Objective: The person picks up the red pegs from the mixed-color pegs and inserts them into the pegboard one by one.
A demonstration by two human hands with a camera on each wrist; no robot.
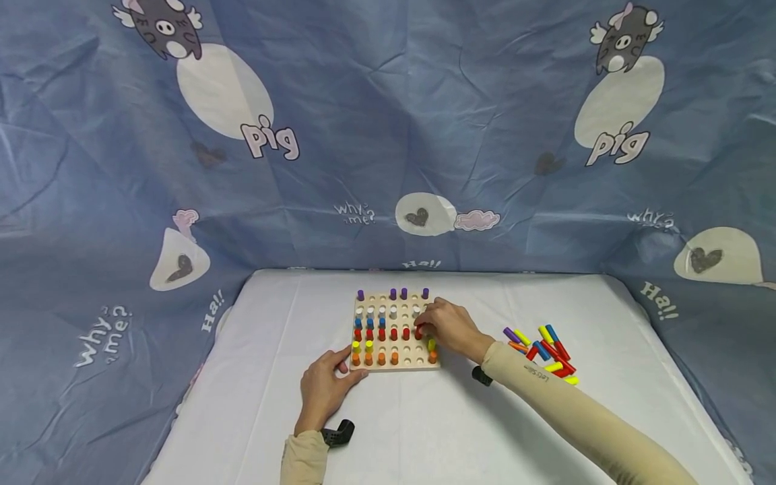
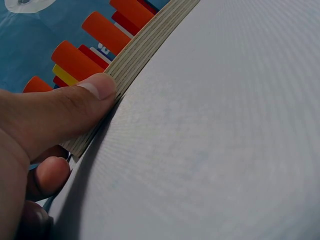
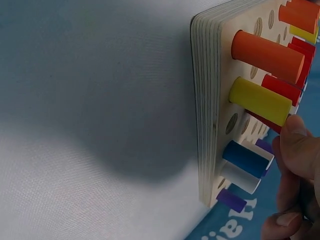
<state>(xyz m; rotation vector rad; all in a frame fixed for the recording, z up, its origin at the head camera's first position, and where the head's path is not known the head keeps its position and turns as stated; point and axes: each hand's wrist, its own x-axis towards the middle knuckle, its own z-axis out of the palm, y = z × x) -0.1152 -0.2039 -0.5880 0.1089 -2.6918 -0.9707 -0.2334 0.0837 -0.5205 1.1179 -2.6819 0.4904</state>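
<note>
A wooden pegboard lies on the white cloth, with rows of purple, white, blue, red, yellow and orange pegs standing in its holes. My left hand grips its near left corner. In the left wrist view the thumb presses on the board's layered edge, beside the orange pegs. My right hand pinches a red peg at the right part of the red row. In the right wrist view that red peg is partly hidden behind a yellow peg.
To the right of the board, a loose pile of pegs in red, yellow, blue, purple and orange lies on the cloth. A blue printed curtain rises behind the table and along both sides. Dark wrist cameras are strapped on both wrists.
</note>
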